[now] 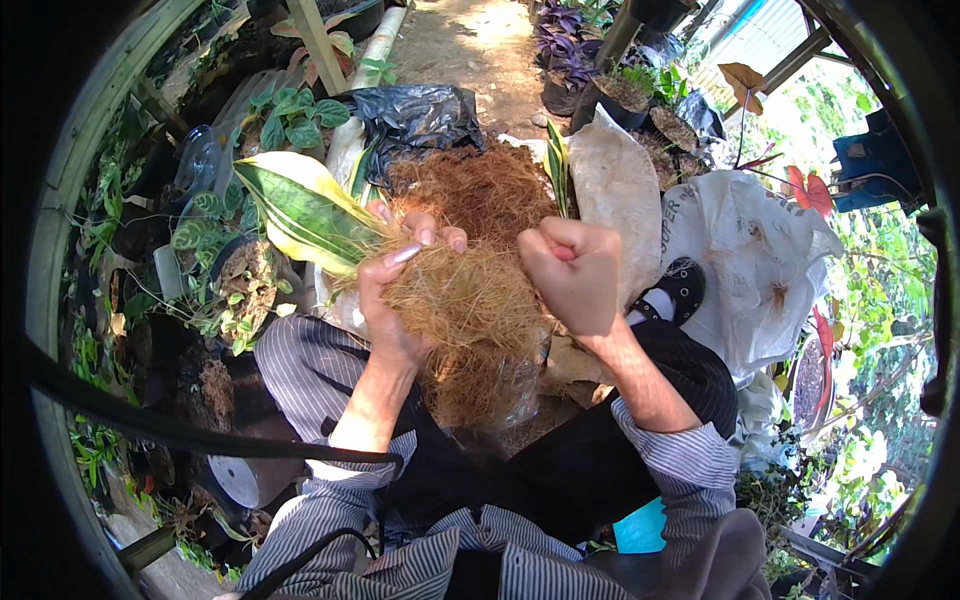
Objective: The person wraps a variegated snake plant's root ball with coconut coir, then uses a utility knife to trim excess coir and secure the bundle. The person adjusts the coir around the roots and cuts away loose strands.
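Observation:
My left hand (397, 285) grips a bundle of tan coconut-like fiber (469, 296) around the base of a variegated snake plant leaf (304, 206), which points up and left. Just right of the bundle, my right hand (574, 270) is closed in a fist; whether a thin strand lies inside it cannot be told. Below the bundle, more brown fiber (476, 386) sits between the legs, beside clear plastic. A reddish-brown fiber heap (480, 184) lies beyond both hands. Another snake plant leaf (556, 165) stands upright at the right edge of that heap.
Black plastic (416, 124) lies behind the heap. To the right are a whitish woven sack (615, 202) and a white printed sack (750, 277) under one shoe (679, 289). Potted plants (251, 285) crowd the left side. A dark cord (225, 442) crosses the lower left.

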A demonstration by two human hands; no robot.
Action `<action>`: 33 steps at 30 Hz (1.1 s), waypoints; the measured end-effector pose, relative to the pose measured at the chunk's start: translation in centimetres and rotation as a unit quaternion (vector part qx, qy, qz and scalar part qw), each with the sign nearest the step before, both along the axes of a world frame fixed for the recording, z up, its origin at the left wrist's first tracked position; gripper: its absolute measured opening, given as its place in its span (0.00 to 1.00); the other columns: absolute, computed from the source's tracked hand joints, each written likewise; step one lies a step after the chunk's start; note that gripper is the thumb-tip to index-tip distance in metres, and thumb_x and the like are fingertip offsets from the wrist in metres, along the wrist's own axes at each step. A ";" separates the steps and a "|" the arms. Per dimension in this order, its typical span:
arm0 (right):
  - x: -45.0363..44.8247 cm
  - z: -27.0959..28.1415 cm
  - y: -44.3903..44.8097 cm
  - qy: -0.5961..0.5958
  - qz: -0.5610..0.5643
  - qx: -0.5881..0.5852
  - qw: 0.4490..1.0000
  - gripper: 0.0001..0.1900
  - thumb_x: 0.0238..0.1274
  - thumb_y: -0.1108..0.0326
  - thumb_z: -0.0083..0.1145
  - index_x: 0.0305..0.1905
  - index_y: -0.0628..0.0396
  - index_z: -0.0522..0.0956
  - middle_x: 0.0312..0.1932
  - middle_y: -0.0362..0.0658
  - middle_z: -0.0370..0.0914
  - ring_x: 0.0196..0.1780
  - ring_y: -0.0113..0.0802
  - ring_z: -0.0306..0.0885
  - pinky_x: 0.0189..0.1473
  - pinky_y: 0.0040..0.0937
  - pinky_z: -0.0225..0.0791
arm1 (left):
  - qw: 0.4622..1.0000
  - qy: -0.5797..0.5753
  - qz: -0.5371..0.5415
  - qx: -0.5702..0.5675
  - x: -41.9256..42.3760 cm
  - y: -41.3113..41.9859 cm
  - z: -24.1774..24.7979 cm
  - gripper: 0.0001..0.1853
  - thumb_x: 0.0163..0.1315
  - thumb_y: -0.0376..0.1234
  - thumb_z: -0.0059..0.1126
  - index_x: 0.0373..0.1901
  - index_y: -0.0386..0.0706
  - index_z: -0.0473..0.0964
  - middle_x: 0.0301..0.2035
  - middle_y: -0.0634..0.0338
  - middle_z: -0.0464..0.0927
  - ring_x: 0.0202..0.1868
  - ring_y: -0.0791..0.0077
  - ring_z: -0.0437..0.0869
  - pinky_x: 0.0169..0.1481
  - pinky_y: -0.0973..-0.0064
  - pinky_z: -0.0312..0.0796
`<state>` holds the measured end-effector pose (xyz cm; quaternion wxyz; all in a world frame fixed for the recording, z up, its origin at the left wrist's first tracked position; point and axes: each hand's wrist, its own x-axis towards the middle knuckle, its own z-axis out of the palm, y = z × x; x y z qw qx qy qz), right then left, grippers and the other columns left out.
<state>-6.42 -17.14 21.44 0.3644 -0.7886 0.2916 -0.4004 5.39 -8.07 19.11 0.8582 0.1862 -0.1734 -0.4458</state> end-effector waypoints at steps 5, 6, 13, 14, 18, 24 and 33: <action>0.8 -1.2 1.3 -0.040 0.046 0.304 0.951 0.19 0.48 0.73 0.50 0.08 0.58 0.59 0.06 0.31 0.52 0.15 0.15 0.48 0.14 0.24 0.42 | 0.999 -0.003 -0.013 -0.032 0.9 0.3 0.0 0.19 0.49 0.36 0.44 0.45 0.52 0.59 0.31 0.60 0.62 0.36 0.64 0.67 0.43 0.69 0.63; 0.8 -1.3 1.4 -0.063 0.075 0.384 0.918 0.18 0.52 0.73 0.50 0.09 0.57 0.64 0.09 0.27 0.58 0.16 0.14 0.52 0.15 0.22 0.45 | 0.999 0.003 -0.018 -0.029 1.0 0.3 -0.1 0.19 0.49 0.37 0.44 0.45 0.52 0.59 0.31 0.60 0.62 0.36 0.64 0.67 0.43 0.69 0.63; 2.0 -3.0 3.3 -0.204 0.074 0.651 0.728 0.08 0.60 0.70 0.45 0.31 0.60 0.75 0.23 0.35 0.72 0.19 0.18 0.64 0.15 0.19 0.54 | 0.990 0.133 -0.026 0.029 1.7 -0.1 -1.3 0.17 0.53 0.42 0.45 0.42 0.44 0.66 0.39 0.61 0.69 0.42 0.64 0.72 0.47 0.64 0.67; 2.1 -3.4 3.8 -0.205 0.092 0.639 0.736 0.08 0.61 0.70 0.44 0.33 0.59 0.74 0.23 0.36 0.73 0.19 0.19 0.64 0.15 0.19 0.54 | 0.988 0.148 -0.019 0.039 1.8 -0.2 -1.4 0.17 0.53 0.42 0.44 0.41 0.43 0.67 0.37 0.59 0.71 0.41 0.64 0.73 0.47 0.65 0.68; 2.1 -4.6 5.5 -0.158 0.058 0.650 0.741 0.08 0.63 0.71 0.39 0.29 0.54 0.70 0.16 0.35 0.64 0.15 0.21 0.57 0.12 0.21 0.49 | 0.970 0.204 0.001 0.130 1.9 -0.2 -1.9 0.19 0.57 0.43 0.40 0.37 0.37 0.73 0.35 0.54 0.77 0.37 0.63 0.78 0.44 0.65 0.71; 1.5 -5.2 6.6 -0.035 0.100 0.578 0.810 0.10 0.66 0.63 0.37 0.31 0.53 0.65 0.12 0.32 0.53 0.14 0.22 0.49 0.15 0.24 0.47 | 0.963 0.219 0.050 0.148 1.9 -0.8 -2.4 0.21 0.58 0.47 0.40 0.41 0.40 0.72 0.35 0.56 0.77 0.38 0.63 0.77 0.47 0.65 0.69; -1.2 -0.4 4.1 0.144 0.181 0.117 0.966 0.18 0.60 0.64 0.49 0.18 0.60 0.64 0.11 0.41 0.57 0.14 0.28 0.56 0.17 0.29 0.52 | 0.956 0.147 0.084 0.242 2.8 -1.3 -3.3 0.16 0.59 0.44 0.42 0.37 0.42 0.71 0.34 0.58 0.77 0.37 0.67 0.77 0.46 0.67 0.69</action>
